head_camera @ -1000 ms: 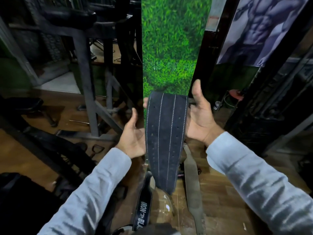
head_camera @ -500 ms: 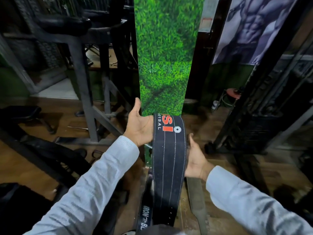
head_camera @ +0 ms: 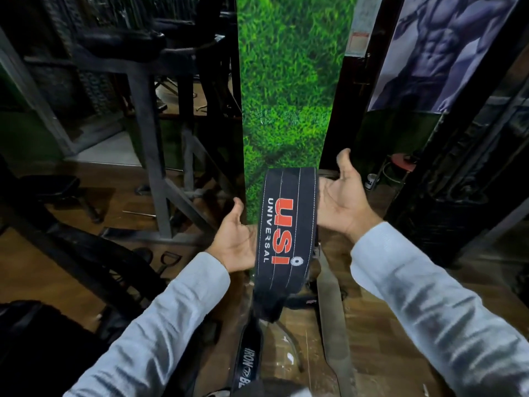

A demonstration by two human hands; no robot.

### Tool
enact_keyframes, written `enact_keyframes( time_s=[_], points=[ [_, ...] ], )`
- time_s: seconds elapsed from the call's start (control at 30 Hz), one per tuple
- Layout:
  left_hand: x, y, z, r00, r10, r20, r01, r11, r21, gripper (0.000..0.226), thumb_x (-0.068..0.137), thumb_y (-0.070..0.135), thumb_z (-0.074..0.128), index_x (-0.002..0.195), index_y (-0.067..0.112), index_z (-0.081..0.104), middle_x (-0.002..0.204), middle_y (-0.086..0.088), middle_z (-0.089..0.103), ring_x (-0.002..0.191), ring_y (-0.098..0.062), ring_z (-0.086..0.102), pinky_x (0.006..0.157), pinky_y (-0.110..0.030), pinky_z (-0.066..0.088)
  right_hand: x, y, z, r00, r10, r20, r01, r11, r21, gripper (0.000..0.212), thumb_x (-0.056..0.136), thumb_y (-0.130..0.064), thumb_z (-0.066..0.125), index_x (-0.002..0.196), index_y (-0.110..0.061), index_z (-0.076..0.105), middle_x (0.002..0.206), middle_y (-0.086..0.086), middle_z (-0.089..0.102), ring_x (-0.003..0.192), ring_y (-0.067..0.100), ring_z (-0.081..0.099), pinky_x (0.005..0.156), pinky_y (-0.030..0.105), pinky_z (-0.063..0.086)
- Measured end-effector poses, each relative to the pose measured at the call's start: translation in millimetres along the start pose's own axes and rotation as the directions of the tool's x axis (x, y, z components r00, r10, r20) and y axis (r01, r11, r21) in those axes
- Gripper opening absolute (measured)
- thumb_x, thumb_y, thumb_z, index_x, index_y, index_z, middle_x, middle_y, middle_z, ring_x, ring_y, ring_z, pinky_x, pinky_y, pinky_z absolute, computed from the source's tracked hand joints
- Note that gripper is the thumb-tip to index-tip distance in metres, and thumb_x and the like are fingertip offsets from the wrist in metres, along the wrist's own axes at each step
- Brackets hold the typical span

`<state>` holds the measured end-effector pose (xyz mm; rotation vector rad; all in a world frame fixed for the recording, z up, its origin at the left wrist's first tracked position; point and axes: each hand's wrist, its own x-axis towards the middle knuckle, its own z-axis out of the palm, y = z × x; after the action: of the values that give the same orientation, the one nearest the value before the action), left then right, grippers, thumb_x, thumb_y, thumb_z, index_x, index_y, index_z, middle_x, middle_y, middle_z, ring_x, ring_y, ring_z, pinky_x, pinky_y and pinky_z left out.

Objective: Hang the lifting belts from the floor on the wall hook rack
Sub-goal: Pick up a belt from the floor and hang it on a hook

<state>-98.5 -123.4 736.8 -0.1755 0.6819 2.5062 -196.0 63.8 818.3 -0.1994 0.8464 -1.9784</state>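
A wide black lifting belt [head_camera: 282, 233] with red "USI" lettering and white stitching hangs in front of me, held between both hands. My left hand [head_camera: 233, 239] grips its left edge low down, fingers behind the belt. My right hand [head_camera: 342, 199] holds the right edge higher up, palm toward me and thumb raised. Below on the floor lie a black belt marked "IRON" [head_camera: 247, 353] and a long grey-brown belt [head_camera: 333, 325]. No hook rack is in view.
A green grass-pattern pillar [head_camera: 289, 90] stands straight ahead. A dark steel gym frame [head_camera: 148, 156] fills the left, with a bench and handles on the wooden floor [head_camera: 380, 339]. A black machine [head_camera: 458, 173] and a small red stool [head_camera: 402, 164] stand to the right.
The belt has been fed through my hands, so the "USI UNIVERSAL" lettering now faces me. My right hand rose and my left hand dropped along the belt's edges.
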Motion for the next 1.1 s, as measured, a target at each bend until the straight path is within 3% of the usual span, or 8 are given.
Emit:
enact_keyframes(
  time_s=[0.17, 0.33, 0.53, 0.63, 0.73, 0.9, 1.03, 1.1],
  points=[
    [19.5, 13.0, 23.5, 0.994, 0.072, -0.084, -0.068, 0.996, 0.055, 0.123, 0.068, 0.099, 0.035, 0.131, -0.003, 0.063, 0.133, -0.026, 0.063, 0.117, -0.042, 0.066, 0.103, -0.055, 0.051, -39.8, 36.4, -27.2, 0.993, 0.048, 0.108, -0.042, 0.998, -0.054, 0.119, 0.081, -0.093, 0.037, 0.157, -0.001, 0.037, 0.155, 0.028, 0.043, 0.153, 0.044, 0.029, 0.127, 0.059, 0.018],
    [42.1, 3.1, 24.7, 0.97, 0.145, -0.196, -0.149, 0.989, -0.007, 0.096, 0.083, 0.077, 0.057, 0.145, 0.004, 0.051, 0.142, -0.025, 0.057, 0.129, -0.041, 0.058, 0.103, -0.054, 0.05, -59.6, 84.8, -59.6, 0.984, 0.074, -0.164, -0.104, 0.978, -0.182, 0.105, 0.086, -0.089, 0.025, 0.131, -0.006, 0.07, 0.127, 0.022, 0.072, 0.119, 0.035, 0.069, 0.107, 0.048, 0.051],
    [30.7, 5.8, 38.2, 0.995, 0.082, -0.053, -0.076, 0.991, 0.11, 0.096, 0.082, 0.076, 0.061, 0.151, 0.011, 0.045, 0.154, -0.014, 0.046, 0.143, -0.034, 0.043, 0.122, -0.052, 0.028, -55.1, 89.0, -78.0, 0.952, 0.064, -0.298, -0.123, 0.975, -0.183, 0.112, 0.083, -0.093, 0.017, 0.126, -0.006, 0.073, 0.129, 0.024, 0.07, 0.117, 0.038, 0.07, 0.102, 0.05, 0.053],
    [31.5, -1.7, 39.1, 0.981, 0.171, -0.094, -0.143, 0.957, 0.252, 0.076, 0.093, 0.058, 0.061, 0.147, 0.006, 0.049, 0.148, -0.019, 0.049, 0.134, -0.035, 0.047, 0.123, -0.054, 0.025, -44.7, 63.8, -65.6, 0.949, -0.09, -0.303, 0.016, 0.971, -0.239, 0.107, 0.087, -0.089, 0.023, 0.142, -0.005, 0.059, 0.141, 0.024, 0.062, 0.132, 0.04, 0.06, 0.114, 0.056, 0.043],
    [35.3, -16.2, 38.9, 0.934, 0.295, -0.198, -0.17, 0.86, 0.482, 0.061, 0.093, 0.043, 0.066, 0.137, 0.0, 0.058, 0.143, -0.026, 0.055, 0.118, -0.034, 0.061, 0.112, -0.051, 0.045, -29.5, 28.0, -45.0, 0.888, -0.315, -0.334, 0.178, 0.907, -0.381, 0.09, 0.094, -0.08, 0.032, 0.142, -0.01, 0.061, 0.136, 0.017, 0.068, 0.128, 0.033, 0.065, 0.111, 0.051, 0.047],
    [35.1, -29.6, 28.6, 0.892, 0.389, -0.228, -0.142, 0.723, 0.676, 0.104, 0.064, 0.062, 0.087, 0.137, -0.003, 0.052, 0.13, -0.022, 0.067, 0.123, -0.036, 0.062, 0.109, -0.054, 0.047, -19.0, -17.8, -19.6, 0.741, -0.533, -0.408, 0.188, 0.748, -0.636, 0.046, 0.088, -0.04, 0.078, 0.124, -0.013, 0.07, 0.113, 0.005, 0.08, 0.105, 0.023, 0.077, 0.094, 0.038, 0.06],
    [30.6, -24.9, 26.4, 0.917, 0.376, -0.136, -0.185, 0.7, 0.689, 0.036, 0.09, 0.032, 0.074, 0.113, 0.003, 0.071, 0.117, -0.018, 0.073, 0.108, -0.03, 0.068, 0.107, -0.05, 0.05, -21.6, -34.7, -3.3, 0.773, -0.518, -0.366, 0.201, 0.747, -0.633, 0.033, 0.086, -0.01, 0.08, 0.117, -0.001, 0.074, 0.096, 0.01, 0.082, 0.085, 0.02, 0.079, 0.07, 0.035, 0.064],
    [26.7, -20.9, 25.9, 0.917, 0.393, -0.074, -0.238, 0.686, 0.687, 0.029, 0.089, 0.022, 0.072, 0.109, 0.0, 0.072, 0.114, -0.02, 0.071, 0.104, -0.029, 0.066, 0.105, -0.049, 0.049, -21.5, -35.3, -0.2, 0.775, -0.537, -0.333, 0.214, 0.719, -0.661, 0.035, 0.085, -0.008, 0.081, 0.118, 0.001, 0.073, 0.096, 0.01, 0.081, 0.087, 0.02, 0.079, 0.065, 0.033, 0.063]
  ],
)
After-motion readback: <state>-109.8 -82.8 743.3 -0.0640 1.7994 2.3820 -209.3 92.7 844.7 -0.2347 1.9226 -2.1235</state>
